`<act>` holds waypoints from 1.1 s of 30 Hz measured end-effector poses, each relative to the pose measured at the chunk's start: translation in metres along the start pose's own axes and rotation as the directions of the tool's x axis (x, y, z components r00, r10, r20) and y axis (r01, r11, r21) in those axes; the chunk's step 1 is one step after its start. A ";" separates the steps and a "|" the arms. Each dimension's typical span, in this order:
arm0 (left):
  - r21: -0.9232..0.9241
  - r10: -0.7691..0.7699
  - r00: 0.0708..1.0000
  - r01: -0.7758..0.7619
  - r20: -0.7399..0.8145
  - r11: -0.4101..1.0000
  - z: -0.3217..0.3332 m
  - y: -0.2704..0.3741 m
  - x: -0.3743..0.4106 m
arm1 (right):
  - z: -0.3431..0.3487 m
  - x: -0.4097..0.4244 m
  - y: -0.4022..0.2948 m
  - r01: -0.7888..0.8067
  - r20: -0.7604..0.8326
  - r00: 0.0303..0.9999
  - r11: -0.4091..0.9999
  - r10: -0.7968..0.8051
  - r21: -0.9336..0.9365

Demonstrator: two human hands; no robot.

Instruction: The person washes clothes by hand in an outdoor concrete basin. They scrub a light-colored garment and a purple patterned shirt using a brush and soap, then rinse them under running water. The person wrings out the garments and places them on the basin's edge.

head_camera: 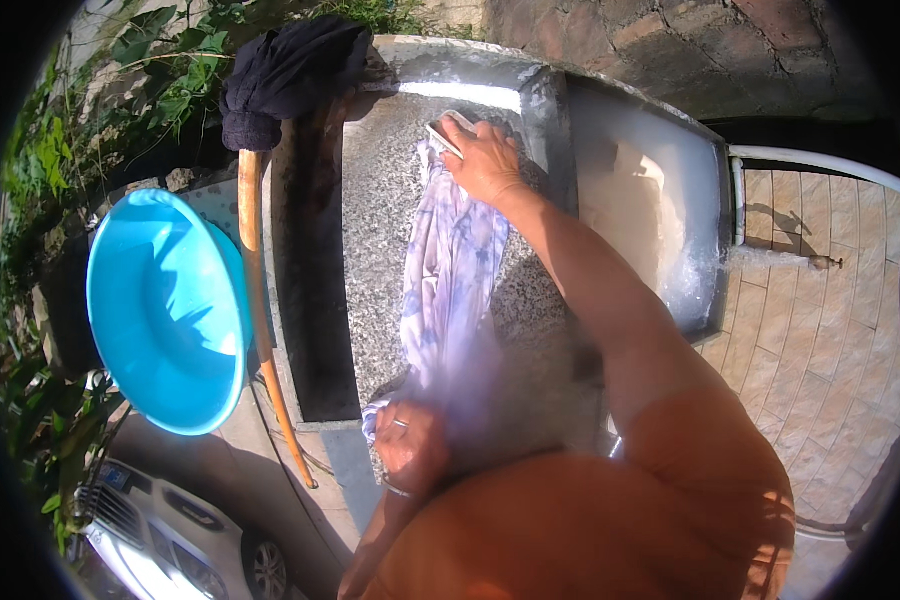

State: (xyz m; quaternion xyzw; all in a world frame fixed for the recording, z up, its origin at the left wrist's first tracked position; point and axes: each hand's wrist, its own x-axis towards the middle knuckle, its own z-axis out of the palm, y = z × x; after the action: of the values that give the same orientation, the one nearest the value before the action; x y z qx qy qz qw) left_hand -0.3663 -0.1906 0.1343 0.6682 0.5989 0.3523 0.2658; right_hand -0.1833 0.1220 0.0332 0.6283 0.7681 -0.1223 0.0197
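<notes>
A wet white and purple tie-dyed cloth lies stretched over a speckled stone slab. At the cloth's far end, my right hand grips a small scrub brush with a pale rim; its bristles are hidden. My left hand, wearing a ring and a bracelet, holds the bunched near end of the cloth at the slab's near left corner. Haze on the view blurs the cloth's near part.
Right of the slab, water from a tap runs into a basin of cloudy water. Left are a wooden pole topped with dark cloth, a blue plastic basin, and plants. A car stands lower left.
</notes>
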 end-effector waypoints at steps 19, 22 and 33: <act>-0.638 -0.703 0.701 0.486 -0.125 0.598 -0.049 -0.010 0.024 | 0.003 0.046 0.006 -0.090 0.158 0.984 0.993 0.077 0.077; 0.175 -0.314 0.949 0.307 0.014 0.936 -0.057 -0.016 0.066 | -0.015 -0.003 0.033 0.049 -0.078 0.997 0.895 -0.016 0.444; 0.453 -0.187 0.938 0.037 0.292 0.891 0.051 -0.026 0.167 | 0.040 -0.152 0.190 -0.124 -0.215 0.970 0.992 0.116 -0.022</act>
State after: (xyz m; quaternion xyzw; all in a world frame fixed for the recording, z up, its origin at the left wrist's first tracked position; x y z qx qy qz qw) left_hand -0.3357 -0.0187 0.1086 0.7239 0.6482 0.0754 0.2236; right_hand 0.0279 0.0024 -0.0084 0.6826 0.7284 -0.0390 -0.0443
